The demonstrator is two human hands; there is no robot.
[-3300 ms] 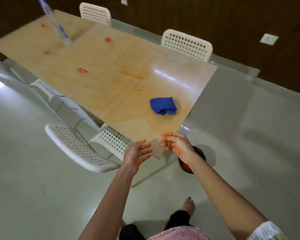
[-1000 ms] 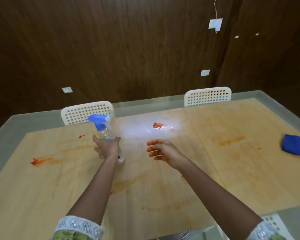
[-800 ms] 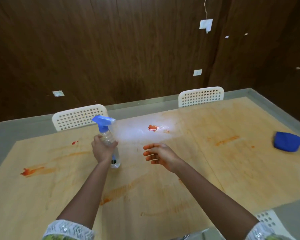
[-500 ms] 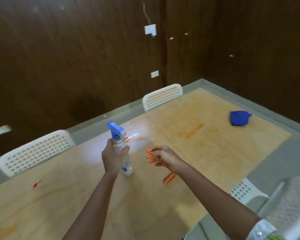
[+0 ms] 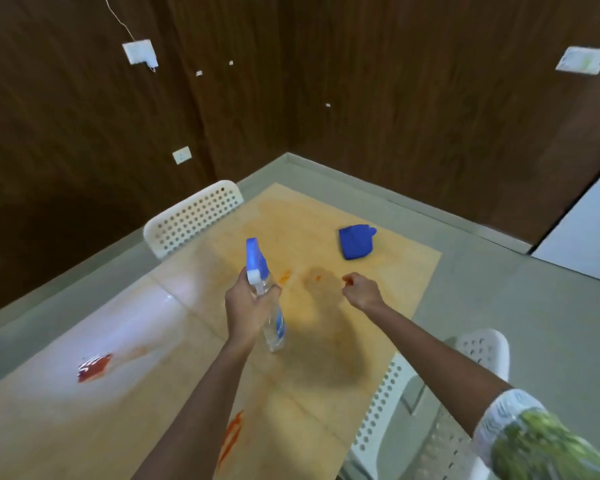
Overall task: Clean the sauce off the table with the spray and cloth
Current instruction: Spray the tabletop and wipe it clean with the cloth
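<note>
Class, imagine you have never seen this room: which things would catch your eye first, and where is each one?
First, the spray bottle with its blue trigger head, held up over the middle of the wooden table by the left hand. Next, the bright blue cloth lying near the table's far end, beyond the empty right hand. Then the red sauce blob on the table's left side.
</note>
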